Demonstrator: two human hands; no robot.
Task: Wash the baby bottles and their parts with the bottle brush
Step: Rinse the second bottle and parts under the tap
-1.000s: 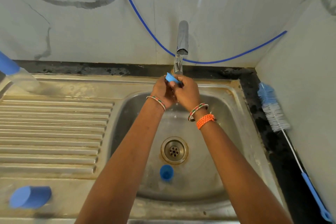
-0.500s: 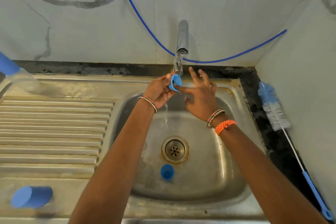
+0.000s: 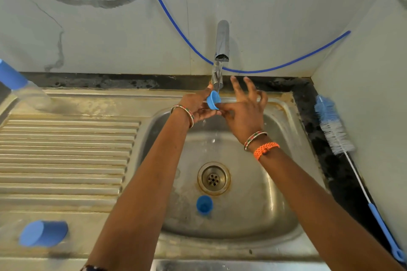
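You're working over a stainless steel sink point(image 3: 284, 211), dull and stained, w/ rusty marks round the metal drain point(image 3: 213, 178); its drainboard point(image 3: 66, 156) is ribbed metal, same worn finish. The tap point(image 3: 222, 39) is polished chrome, v. glossy. Small cap point(image 3: 213, 100) in your left hand point(image 3: 198, 106) looks smooth matt blue plastic, as does the cap point(image 3: 204, 204) in the basin. Bottle brush point(image 3: 334, 130) has soft bristles, wire stem, plastic handle. Wall point(image 3: 110, 28) is glossy marble-look tile.
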